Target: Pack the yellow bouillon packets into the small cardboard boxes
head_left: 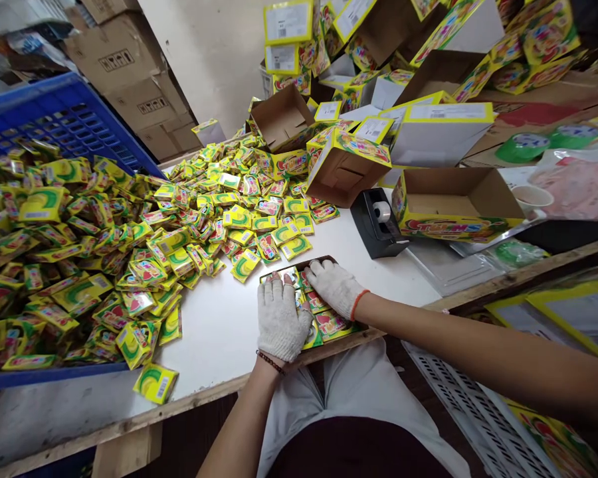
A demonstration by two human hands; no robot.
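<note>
Both hands wear white knit gloves with cut fingertips. My left hand (282, 317) lies flat, fingers stretched out, on the yellow packets packed in a shallow cardboard box (329, 260) at the table's near edge. My right hand (335, 287) rests beside it on the same packets, fingers bent slightly down on them. The packets in the box (331, 323) are yellow with red and green print. Neither hand grips a packet that I can see.
A big heap of loose yellow packets (129, 245) spills from a blue crate (64, 116) across the white table (219, 332). A black tape dispenser (379, 222) stands to the right, with open printed cartons (453, 202) and stacked boxes behind.
</note>
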